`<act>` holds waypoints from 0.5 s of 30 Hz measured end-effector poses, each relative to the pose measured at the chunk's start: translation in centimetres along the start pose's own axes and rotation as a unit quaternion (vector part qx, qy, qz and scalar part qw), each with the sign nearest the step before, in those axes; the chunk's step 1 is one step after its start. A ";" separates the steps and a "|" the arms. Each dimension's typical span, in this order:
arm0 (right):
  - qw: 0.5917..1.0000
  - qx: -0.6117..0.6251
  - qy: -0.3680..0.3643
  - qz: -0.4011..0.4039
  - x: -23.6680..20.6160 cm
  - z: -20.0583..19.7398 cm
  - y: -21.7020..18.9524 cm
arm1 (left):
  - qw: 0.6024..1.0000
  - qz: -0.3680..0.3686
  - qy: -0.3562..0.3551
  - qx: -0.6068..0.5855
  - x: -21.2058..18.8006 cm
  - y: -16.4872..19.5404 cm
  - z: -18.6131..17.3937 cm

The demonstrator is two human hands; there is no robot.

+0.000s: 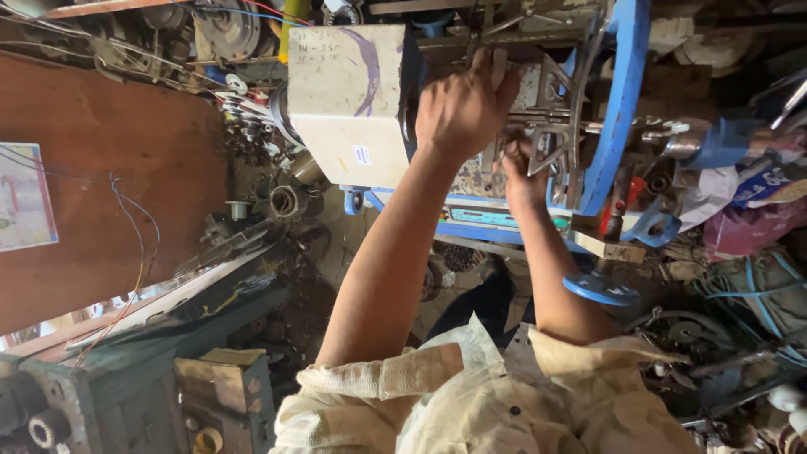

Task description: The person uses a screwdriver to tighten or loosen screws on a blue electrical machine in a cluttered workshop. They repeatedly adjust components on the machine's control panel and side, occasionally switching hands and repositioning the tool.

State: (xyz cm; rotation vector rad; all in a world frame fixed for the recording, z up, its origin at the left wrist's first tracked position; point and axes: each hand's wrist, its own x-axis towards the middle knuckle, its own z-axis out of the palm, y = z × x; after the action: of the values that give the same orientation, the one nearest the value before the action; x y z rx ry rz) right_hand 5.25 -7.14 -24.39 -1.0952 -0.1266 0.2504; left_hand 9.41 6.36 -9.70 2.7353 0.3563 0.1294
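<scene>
Small white label (362,155) on cream housing (349,101); poster (25,197) far left.

Both hands are reaching far into a blue machine (622,109). The left hand (462,105) is gripping a grey metal part (501,67) near the machine's top, fingers curled over it. The right hand (523,172) is lying just right of it, closing around a metal bracket (551,147). A cream-coloured box housing (349,101) is sitting left of the hands. A blue handwheel (601,288) is showing near the right forearm, and a brown board (109,185) is lying at the left.
</scene>
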 end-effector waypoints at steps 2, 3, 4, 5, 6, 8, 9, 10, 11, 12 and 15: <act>0.997 0.003 0.016 0.077 -2.2 1.0 -1.6 | 1.000 0.000 0.012 0.001 -0.2 0.1 -0.2; 0.993 0.005 0.022 0.112 -2.8 1.6 -2.6 | 1.000 0.002 0.020 0.001 0.0 0.2 -0.4; 0.990 0.001 0.037 0.138 -3.0 2.2 -3.6 | 1.000 -0.001 0.012 -0.005 0.1 0.2 -0.5; 0.985 -0.003 0.053 0.167 -3.5 2.7 -4.6 | 1.000 -0.007 0.001 -0.011 0.0 0.3 -0.6; 0.978 -0.007 0.069 0.198 -4.1 3.2 -5.5 | 1.000 -0.014 -0.012 -0.018 0.0 0.3 -0.7; 0.966 -0.019 0.101 0.236 -4.6 4.3 -6.7 | 1.000 0.005 0.010 -0.014 -0.2 0.3 -0.6; 0.960 -0.025 0.117 0.252 -4.5 4.6 -7.1 | 1.000 0.015 0.022 -0.012 -0.1 0.3 -0.5; 0.963 -0.018 0.121 0.240 -4.5 4.8 -7.3 | 0.999 0.025 0.021 -0.002 -0.1 0.3 -0.4; 0.965 -0.012 0.124 0.230 -4.6 5.0 -7.2 | 0.999 0.034 0.018 0.008 -0.1 0.2 -0.3; 0.968 -0.003 0.128 0.217 -4.6 5.0 -6.8 | 0.999 0.046 0.017 0.020 -0.1 0.2 -0.3; 0.961 0.117 0.165 0.190 -4.9 4.4 -5.1 | 0.999 0.024 0.041 0.004 0.0 0.1 -0.1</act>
State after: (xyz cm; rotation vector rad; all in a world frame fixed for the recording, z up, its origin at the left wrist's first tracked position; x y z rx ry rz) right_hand 0.19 -6.83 -17.73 -0.9041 0.4077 0.4100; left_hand 9.46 6.29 -9.56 2.7537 0.3139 0.2535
